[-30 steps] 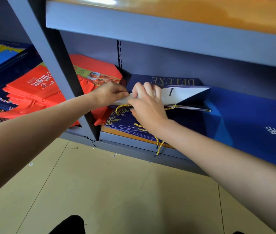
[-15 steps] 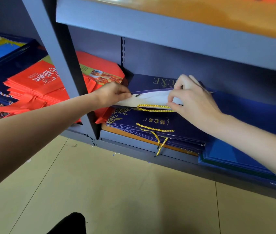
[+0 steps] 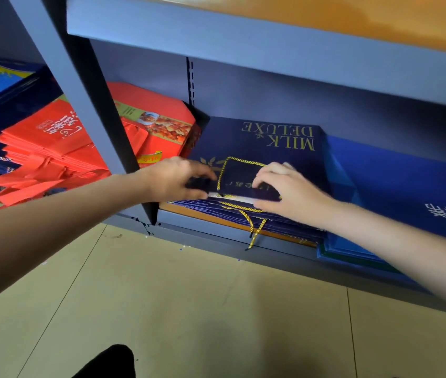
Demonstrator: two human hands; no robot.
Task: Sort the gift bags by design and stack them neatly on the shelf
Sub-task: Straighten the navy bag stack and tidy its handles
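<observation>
L hand (image 3: 174, 178) grips the near-left edge of the flat navy paper gift bag w/ gold "MILK DELUXE" lettering (image 3: 260, 148), thumb under, fingers curled over the top. R hand (image 3: 284, 192) pinches the same bag's near edge, fingers on its face, thumb below, beside the bag's gold twisted-cord handle (image 3: 226, 170). Bag lies flat atop a stack of matching navy bags (image 3: 243, 214) on the grey metal bottom shelf (image 3: 216, 236). Just right: stack of brighter blue bags w/ white characters (image 3: 407, 186). Left, past the grey upright post (image 3: 80, 91): pile of red fabric bags (image 3: 53, 143). Beige tiled floor (image 3: 189, 309) below.
</observation>
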